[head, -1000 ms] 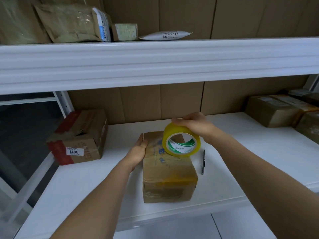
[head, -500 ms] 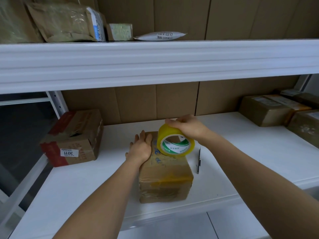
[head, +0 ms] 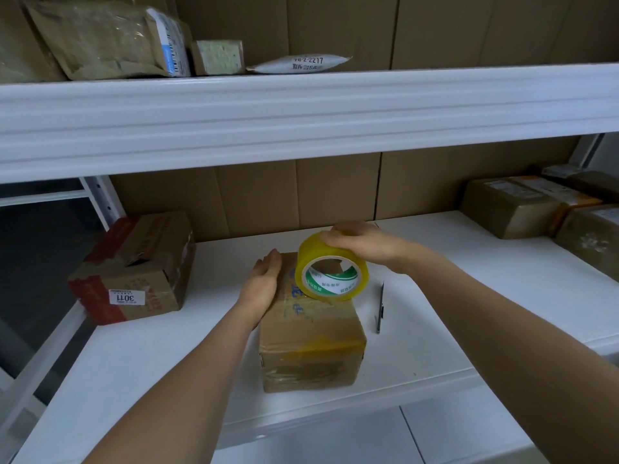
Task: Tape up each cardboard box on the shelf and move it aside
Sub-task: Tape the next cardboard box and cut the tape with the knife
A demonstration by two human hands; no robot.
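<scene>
Shelf [head: 469, 313] is carrying everything, white. Red box [head: 134, 266] is sitting well off to the left of the left fingers, top flaps gaping. Taped boxes [head: 509, 209] are sitting well off to the right of the right fingers. Box [head: 310, 343] is lying under both hands, front edge already showing yellowish tape. Left hand [head: 263, 284] is pressing flat on the box's top left edge, fingers [head: 269, 262] straight and together, gripping nothing. Right hand [head: 360, 242] is clamping the tape [head: 331, 271] from above, fingers curling over the roll's rim. Tape is standing on edge on the box top, just right of the left fingers. Pen [head: 380, 308] is lying just right of the box, below the right wrist.
</scene>
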